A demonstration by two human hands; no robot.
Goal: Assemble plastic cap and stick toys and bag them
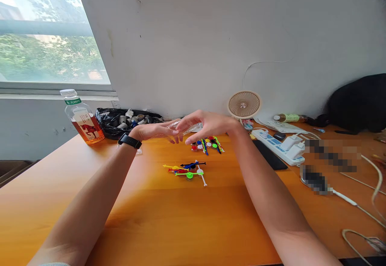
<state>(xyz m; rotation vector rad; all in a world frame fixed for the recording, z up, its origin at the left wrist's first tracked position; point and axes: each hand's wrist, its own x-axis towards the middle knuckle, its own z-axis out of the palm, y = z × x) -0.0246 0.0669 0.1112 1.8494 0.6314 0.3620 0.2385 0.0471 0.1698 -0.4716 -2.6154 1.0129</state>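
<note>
My left hand [155, 131], with a black band on its wrist, is raised over the far part of the table. Its fingers are closed on a crinkled clear plastic bag [193, 128]. Opposite it, my right hand [209, 126] curves inward and its fingertips meet the bag near the left fingers. Part of the bag is hidden behind both hands. Below lies a cluster of small plastic arrow spinners [189, 175] in yellow, red, blue, green and white. Farther back, loose coloured discs and arrow pieces [208, 145] lie partly under my right hand.
A tea bottle [83, 119] and a black bag of rubbish [108, 123] stand at the back left. A small fan [244, 105] is by the wall. To the right are a power strip [279, 147], a dark flat device [269, 154] and cables on the wooden table [181, 225].
</note>
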